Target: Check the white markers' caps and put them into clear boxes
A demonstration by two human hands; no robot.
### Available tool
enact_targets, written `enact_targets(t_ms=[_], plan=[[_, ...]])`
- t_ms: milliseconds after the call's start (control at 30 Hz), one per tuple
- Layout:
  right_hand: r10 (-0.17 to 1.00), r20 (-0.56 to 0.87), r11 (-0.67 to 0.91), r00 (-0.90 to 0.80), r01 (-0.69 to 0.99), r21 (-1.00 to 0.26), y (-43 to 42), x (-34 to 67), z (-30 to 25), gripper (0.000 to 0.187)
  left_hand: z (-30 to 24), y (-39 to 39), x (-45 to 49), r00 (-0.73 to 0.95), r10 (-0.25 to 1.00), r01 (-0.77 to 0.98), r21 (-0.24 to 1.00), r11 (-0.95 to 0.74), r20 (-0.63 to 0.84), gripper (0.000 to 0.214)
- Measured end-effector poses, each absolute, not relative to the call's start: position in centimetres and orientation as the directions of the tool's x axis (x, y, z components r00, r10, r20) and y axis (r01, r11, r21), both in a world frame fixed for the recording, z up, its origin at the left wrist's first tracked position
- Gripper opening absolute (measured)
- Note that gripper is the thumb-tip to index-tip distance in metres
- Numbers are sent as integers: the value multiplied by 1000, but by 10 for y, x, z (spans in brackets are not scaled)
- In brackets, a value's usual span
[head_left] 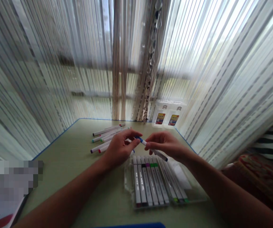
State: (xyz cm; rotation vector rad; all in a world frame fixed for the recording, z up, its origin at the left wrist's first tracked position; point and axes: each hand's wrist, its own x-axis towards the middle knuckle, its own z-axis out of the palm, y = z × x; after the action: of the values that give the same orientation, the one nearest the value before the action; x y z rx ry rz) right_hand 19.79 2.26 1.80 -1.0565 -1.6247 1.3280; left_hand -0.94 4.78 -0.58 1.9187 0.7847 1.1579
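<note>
A white marker with a blue cap [160,155] is held slantwise above the table, between my two hands. My left hand [121,146] has its thumb and forefinger closed at the blue end. With a pinch of thumb and fingers, my right hand [166,144] grips the barrel just beside it, and the dark other end sticks out below the palm. Under the hands lies a clear plastic case [128,177] with several white markers [152,183] in a row, some with black, purple or green bands. Several loose markers [106,130] lie behind my left hand, partly hidden by it.
The pale green table [60,158] has a blue edge. Two clear packages with labels [167,117] stand at the back right before string curtains [91,47]. At the front left lies a partly pixelated flat object [10,193]. Patterned fabric [257,177] is at the right.
</note>
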Motion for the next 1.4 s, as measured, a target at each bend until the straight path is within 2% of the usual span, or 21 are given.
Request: enact_targets(t_ms=[133,267,433,533,733,900,1133,1233,1400], plan=[[891,110,142,-441,40,-989,21,197,16,33,-4,40,-6,403,794,141,826,-545,455,33],[903,162,189,-397,29,-982,20,202,25,53,1,36,-5,317,788,232,762,-604,528,37],[931,220,246,-292,54,-968,23,219,44,50,4,27,-2,411,623,275,561,-781,665,24],[956,182,206,-228,86,-975,19,235,47,48,5,19,1,483,520,278,439,-854,704,18],[994,7,23,-112,144,-989,-6,269,25,43,10,-8,19,674,355,202,300,-932,648,10],[992,-42,-26,-120,135,-991,-16,279,3,44,1,-42,49,831,128,110,66,-992,542,26],[984,-74,-52,-160,137,-989,-14,277,-12,38,-23,-54,73,847,-6,84,-145,-986,532,20],[990,-54,-31,-133,164,-986,-12,277,-18,38,-28,-50,75,860,-27,99,-219,-971,509,20],[988,-52,-2,-145,323,-946,-10,279,-20,37,-29,-48,75,877,-38,113,-283,-952,479,21]])
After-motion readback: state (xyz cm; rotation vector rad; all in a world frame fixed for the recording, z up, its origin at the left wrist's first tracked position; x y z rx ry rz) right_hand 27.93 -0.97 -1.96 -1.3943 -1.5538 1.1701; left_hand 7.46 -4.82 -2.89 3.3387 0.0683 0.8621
